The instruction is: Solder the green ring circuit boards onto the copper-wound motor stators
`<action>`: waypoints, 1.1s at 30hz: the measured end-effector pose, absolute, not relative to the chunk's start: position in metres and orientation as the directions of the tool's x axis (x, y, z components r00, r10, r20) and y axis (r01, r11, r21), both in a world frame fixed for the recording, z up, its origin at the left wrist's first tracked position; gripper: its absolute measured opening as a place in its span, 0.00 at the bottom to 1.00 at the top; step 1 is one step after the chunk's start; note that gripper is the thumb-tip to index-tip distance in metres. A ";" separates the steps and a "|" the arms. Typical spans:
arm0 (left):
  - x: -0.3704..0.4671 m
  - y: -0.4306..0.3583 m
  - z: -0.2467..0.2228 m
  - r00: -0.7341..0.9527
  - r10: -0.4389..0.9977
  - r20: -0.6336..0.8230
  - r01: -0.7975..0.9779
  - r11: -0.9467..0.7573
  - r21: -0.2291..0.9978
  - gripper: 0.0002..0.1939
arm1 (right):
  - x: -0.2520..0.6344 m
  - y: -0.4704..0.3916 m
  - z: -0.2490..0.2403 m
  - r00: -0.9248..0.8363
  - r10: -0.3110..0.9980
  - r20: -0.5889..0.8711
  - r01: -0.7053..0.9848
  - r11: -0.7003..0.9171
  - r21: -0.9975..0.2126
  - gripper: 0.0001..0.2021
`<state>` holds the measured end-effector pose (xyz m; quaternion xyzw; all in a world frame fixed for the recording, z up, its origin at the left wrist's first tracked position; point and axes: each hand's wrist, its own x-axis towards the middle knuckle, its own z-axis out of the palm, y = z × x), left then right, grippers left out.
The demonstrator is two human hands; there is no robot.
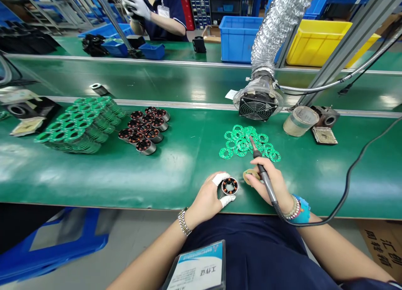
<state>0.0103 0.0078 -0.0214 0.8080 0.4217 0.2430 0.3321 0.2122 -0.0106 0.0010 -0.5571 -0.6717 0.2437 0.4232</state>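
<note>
My left hand [210,198], with white finger cots on thumb and forefinger, grips a motor stator [230,186] by its metal sides. The stator stands upright, its copper windings facing up. My right hand [274,183] is closed around a soldering iron [264,177], whose tip points away over loose green ring-shaped circuit boards [242,145]. At the fingers of that hand is a round, yellowish disc-like piece [250,176]. Whether they hold it or only touch it, I cannot tell. It sits just right of the stator, close to it.
Stacked green boards [78,122] and several stators [144,129] stand at left. A fan on a foil duct [257,106] hangs behind the loose boards. A round tub [300,121] and iron stand [326,122] are at right. The iron's cable [347,185] loops rightward. Across the line, a person [157,14] works.
</note>
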 end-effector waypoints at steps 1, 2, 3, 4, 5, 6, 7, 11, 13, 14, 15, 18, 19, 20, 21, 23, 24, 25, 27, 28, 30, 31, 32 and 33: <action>0.010 0.008 -0.022 0.529 0.841 0.116 0.520 -0.428 0.739 0.25 | 0.212 -0.012 -0.002 0.007 0.961 0.276 0.527 0.231 -0.818 0.14; 0.010 0.008 -0.022 0.531 0.839 0.120 0.518 -0.433 0.737 0.25 | 0.212 -0.014 -0.004 0.028 0.966 0.258 0.511 0.208 -0.834 0.14; 0.010 0.008 -0.023 0.533 0.837 0.125 0.516 -0.438 0.736 0.25 | 0.211 -0.015 -0.006 0.044 0.969 0.243 0.499 0.189 -0.846 0.14; 0.010 0.008 -0.023 0.533 0.836 0.129 0.514 -0.441 0.736 0.25 | 0.211 -0.016 -0.007 0.057 0.971 0.232 0.494 0.174 -0.852 0.14; 0.010 0.007 -0.024 0.533 0.836 0.131 0.513 -0.442 0.736 0.25 | 0.211 -0.016 -0.008 0.066 0.972 0.224 0.498 0.163 -0.852 0.14; 0.010 0.007 -0.024 0.531 0.837 0.131 0.513 -0.441 0.737 0.25 | 0.210 -0.016 -0.008 0.072 0.973 0.220 0.505 0.155 -0.849 0.14; 0.010 0.007 -0.024 0.529 0.839 0.129 0.514 -0.438 0.738 0.25 | 0.210 -0.017 -0.008 0.075 0.973 0.219 0.510 0.151 -0.847 0.14; 0.010 0.007 -0.024 0.518 0.849 0.108 0.529 -0.417 0.739 0.25 | 0.208 -0.017 -0.002 0.060 0.978 0.199 0.435 0.154 -0.887 0.17; 0.010 0.006 -0.025 0.514 0.852 0.104 0.536 -0.413 0.736 0.26 | 0.208 -0.018 0.002 0.010 0.986 0.169 0.331 0.156 -0.931 0.18; 0.010 0.006 -0.025 0.512 0.852 0.106 0.537 -0.414 0.735 0.26 | 0.208 -0.018 0.004 -0.031 0.987 0.155 0.268 0.158 -0.950 0.18; 0.011 0.006 -0.025 0.511 0.852 0.109 0.537 -0.416 0.734 0.26 | 0.209 -0.018 0.006 -0.078 0.986 0.146 0.206 0.160 -0.966 0.19; 0.011 0.006 -0.025 0.506 0.854 0.119 0.531 -0.418 0.737 0.26 | 0.212 -0.019 0.007 -0.196 0.969 0.151 0.083 0.169 -0.982 0.22; 0.011 0.005 -0.024 0.503 0.856 0.123 0.532 -0.418 0.737 0.26 | 0.213 -0.019 0.005 -0.216 0.965 0.148 0.069 0.166 -0.984 0.23; 0.011 0.005 -0.024 0.501 0.856 0.130 0.532 -0.423 0.734 0.27 | 0.214 -0.019 0.004 -0.223 0.964 0.146 0.062 0.163 -0.985 0.24; 0.011 0.005 -0.024 0.500 0.855 0.140 0.531 -0.430 0.730 0.28 | 0.215 -0.019 0.002 -0.221 0.965 0.143 0.058 0.160 -0.986 0.24; 0.011 0.004 -0.024 0.499 0.851 0.162 0.530 -0.448 0.720 0.29 | 0.216 -0.018 -0.002 -0.192 0.971 0.143 0.068 0.159 -0.985 0.23; 0.011 0.004 -0.024 0.497 0.850 0.173 0.530 -0.455 0.715 0.29 | 0.217 -0.018 -0.003 -0.171 0.974 0.149 0.084 0.165 -0.983 0.22; 0.011 0.004 -0.024 0.495 0.850 0.180 0.530 -0.460 0.713 0.29 | 0.217 -0.017 -0.004 -0.156 0.976 0.152 0.100 0.168 -0.981 0.21; 0.012 0.004 -0.024 0.489 0.853 0.184 0.531 -0.458 0.713 0.26 | 0.216 -0.017 -0.002 -0.150 0.980 0.132 0.121 0.151 -0.981 0.20; 0.012 0.004 -0.024 0.487 0.854 0.184 0.531 -0.457 0.714 0.25 | 0.215 -0.016 0.000 -0.156 0.981 0.118 0.127 0.138 -0.982 0.20; 0.012 0.004 -0.023 0.485 0.855 0.182 0.528 -0.453 0.718 0.24 | 0.212 -0.015 0.003 -0.157 0.983 0.093 0.138 0.115 -0.984 0.20; 0.013 0.004 -0.022 0.481 0.858 0.181 0.530 -0.449 0.719 0.24 | 0.210 -0.014 0.004 -0.140 0.986 0.090 0.138 0.110 -0.984 0.22; 0.013 0.003 -0.022 0.475 0.862 0.177 0.536 -0.443 0.719 0.25 | 0.207 -0.013 0.004 -0.113 0.989 0.092 0.127 0.107 -0.986 0.23; 0.013 0.003 -0.021 0.465 0.868 0.174 0.544 -0.435 0.717 0.25 | 0.205 -0.012 0.004 -0.080 0.992 0.095 0.103 0.103 -0.989 0.25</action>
